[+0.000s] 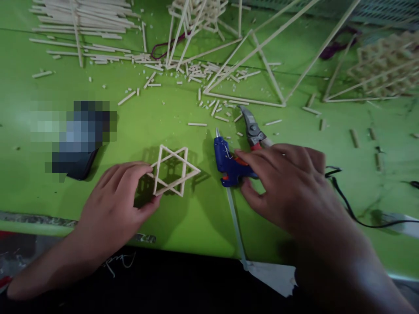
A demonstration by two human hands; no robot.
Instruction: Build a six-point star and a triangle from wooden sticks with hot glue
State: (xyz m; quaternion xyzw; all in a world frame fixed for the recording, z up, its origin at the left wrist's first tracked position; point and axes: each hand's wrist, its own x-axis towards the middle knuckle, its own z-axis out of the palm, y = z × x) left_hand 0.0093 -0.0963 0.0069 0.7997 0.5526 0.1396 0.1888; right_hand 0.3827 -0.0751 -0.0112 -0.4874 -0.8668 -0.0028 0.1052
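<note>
My left hand [111,200] pinches the left side of a small six-pointed star frame [176,183] made of thin wooden sticks, held just over the green table, where its shadow falls. My right hand [288,187] has its thumb and fingers around the handle of a blue glue gun [224,155], whose metal nozzle points toward the far side. A pale glue stick [235,222] trails from its back end toward me. Pruning shears [252,129] lie just beyond my right hand, which partly covers their handles.
A phone [83,165], partly blurred out, lies at left on the green table [137,126]. Stacked sticks [88,19] and cut pieces [199,72] lie at the back. Large stick frames [245,98] and a dense lattice [389,65] stand beyond. A black cord [348,209] runs right.
</note>
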